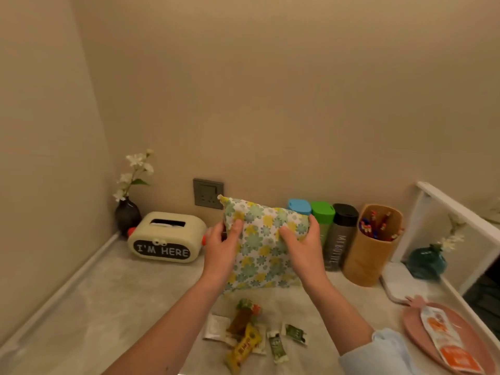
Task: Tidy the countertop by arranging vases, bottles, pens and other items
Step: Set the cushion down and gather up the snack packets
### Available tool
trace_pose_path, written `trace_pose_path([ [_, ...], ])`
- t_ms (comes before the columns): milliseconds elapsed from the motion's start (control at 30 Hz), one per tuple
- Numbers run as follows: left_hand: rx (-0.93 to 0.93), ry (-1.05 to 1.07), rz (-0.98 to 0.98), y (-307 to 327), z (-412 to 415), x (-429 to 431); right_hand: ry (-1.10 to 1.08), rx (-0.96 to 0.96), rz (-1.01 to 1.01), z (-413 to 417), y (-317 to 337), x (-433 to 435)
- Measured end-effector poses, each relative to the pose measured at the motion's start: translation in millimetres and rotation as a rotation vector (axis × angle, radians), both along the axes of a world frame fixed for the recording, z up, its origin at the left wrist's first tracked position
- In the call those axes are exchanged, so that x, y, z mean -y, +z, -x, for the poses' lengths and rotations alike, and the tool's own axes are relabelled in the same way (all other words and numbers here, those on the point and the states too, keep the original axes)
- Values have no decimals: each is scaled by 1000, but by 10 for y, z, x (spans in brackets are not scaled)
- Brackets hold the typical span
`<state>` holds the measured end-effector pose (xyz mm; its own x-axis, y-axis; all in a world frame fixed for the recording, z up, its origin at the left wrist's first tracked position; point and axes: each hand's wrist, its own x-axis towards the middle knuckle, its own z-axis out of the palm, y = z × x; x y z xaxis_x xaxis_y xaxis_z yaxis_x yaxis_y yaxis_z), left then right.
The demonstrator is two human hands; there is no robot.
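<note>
**Both hands gripping a floral pouch at the back of the counter**

The left hand (221,250) and right hand (303,244) are holding a floral fabric pouch (263,244) upright against the wall, its lower edge resting on the counter (108,307). The fingers of each hand are curling closed over the pouch's upper corners, thumbs pressing into the front.

To its left a cream tissue box (166,236) reading "I'M HERE" is sitting beside a dark vase (127,215) of white flowers. To its right, a blue-capped bottle (299,207), a green-capped bottle (322,215) and a black-lidded bottle (339,236) are standing in a row, followed by a tan pen holder (370,255). A teal vase (426,261) is standing further right.

Small snack packets (249,334) are lying scattered in front of the pouch, and a pink plate (414,323) is carrying an orange sachet (446,339).
</note>
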<state>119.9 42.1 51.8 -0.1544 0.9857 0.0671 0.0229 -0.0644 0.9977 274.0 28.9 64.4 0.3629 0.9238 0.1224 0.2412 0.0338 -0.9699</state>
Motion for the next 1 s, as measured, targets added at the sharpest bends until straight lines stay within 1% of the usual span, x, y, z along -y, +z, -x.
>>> trace_pose_path([
  [67,-24,-9,3,12,162,-185,28,-18,-7,83,-2,-166],
  [267,30,-7,8,-4,410,-661,37,-119,79,160,-90,-603],
  [400,35,32,35,-121,407,-954,83,-123,129,135,-76,-861],
  [600,49,96,-10,-231,306,-1145,58,95,26,124,-72,-1046],
  [733,74,137,-43,-231,269,-1212,57,262,7,122,-59,-1071],
  [900,97,191,-56,-288,220,-1248,50,375,-16,135,-5,-1076],
  [1000,104,210,-37,-357,195,-1252,64,544,-29,108,-14,-1115],
])
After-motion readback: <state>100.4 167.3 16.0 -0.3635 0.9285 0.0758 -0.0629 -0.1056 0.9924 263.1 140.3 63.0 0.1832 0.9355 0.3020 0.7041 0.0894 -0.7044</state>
